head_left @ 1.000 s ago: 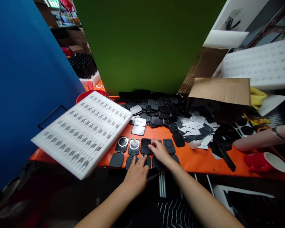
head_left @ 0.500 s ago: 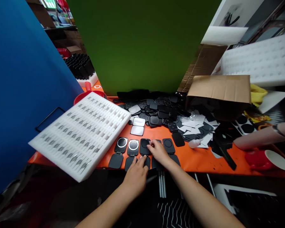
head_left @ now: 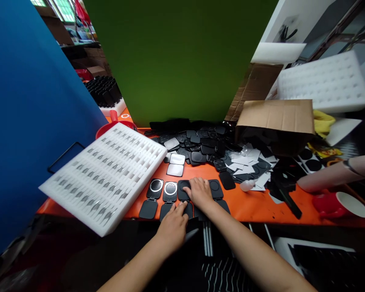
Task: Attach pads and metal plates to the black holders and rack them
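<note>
A row of black hinged two-panel cases lies unfolded along the table's front edge. Two at the left, a leftmost case [head_left: 155, 187] and its neighbour [head_left: 170, 190], show silver rings over a patterned inside. My left hand [head_left: 174, 225] rests with outstretched fingers on the lower panels near the middle of the row. Over the upper panel of the middle case [head_left: 183, 185] lies my right hand [head_left: 200, 192], fingers spread and thumb to the left, partly covering it and the case beside it. At the row's right end, another case [head_left: 215, 187] has a dark round mark on its panel.
White foam tray [head_left: 109, 174] with slotted metallic pieces stands at left. Behind the row are piled black panels [head_left: 197, 146] and white-faced pieces [head_left: 175, 164]. To the right are paper scraps [head_left: 246, 162], a small bottle [head_left: 247, 185], a cardboard box [head_left: 275, 117] and a red mug [head_left: 340, 205].
My right hand has gone from pinching at the middle case's round mark to lying flatter, slightly right, over the panels. My left hand stays almost in place. The view has shifted slightly.
</note>
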`<state>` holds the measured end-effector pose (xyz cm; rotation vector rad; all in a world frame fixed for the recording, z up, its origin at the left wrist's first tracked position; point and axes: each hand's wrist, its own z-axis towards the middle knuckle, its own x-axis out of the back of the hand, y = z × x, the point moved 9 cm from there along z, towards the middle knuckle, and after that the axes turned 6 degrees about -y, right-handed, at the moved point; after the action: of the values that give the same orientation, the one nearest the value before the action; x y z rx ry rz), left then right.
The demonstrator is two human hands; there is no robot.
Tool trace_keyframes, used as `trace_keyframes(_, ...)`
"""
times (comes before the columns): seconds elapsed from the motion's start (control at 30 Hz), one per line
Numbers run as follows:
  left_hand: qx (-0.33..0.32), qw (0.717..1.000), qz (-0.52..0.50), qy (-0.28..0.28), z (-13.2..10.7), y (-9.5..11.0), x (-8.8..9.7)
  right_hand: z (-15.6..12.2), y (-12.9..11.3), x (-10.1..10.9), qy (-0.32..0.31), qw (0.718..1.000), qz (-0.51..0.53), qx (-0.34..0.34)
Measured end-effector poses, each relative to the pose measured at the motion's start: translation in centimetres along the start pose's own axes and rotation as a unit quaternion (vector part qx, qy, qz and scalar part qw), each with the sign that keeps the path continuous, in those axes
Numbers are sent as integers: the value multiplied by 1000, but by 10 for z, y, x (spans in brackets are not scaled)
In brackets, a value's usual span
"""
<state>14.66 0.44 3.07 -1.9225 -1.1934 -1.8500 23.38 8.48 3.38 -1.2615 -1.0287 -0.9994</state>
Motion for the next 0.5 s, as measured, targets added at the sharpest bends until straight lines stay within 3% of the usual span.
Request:
trace_keyframes(0.17,-2,1000,-5,1,-2,0,-1,-1,-2,-4,3,999,31,15)
trace_keyframes(0.5,-4,1000,7,-10,0,4,6,14,21,-3,-13,992,120,-22)
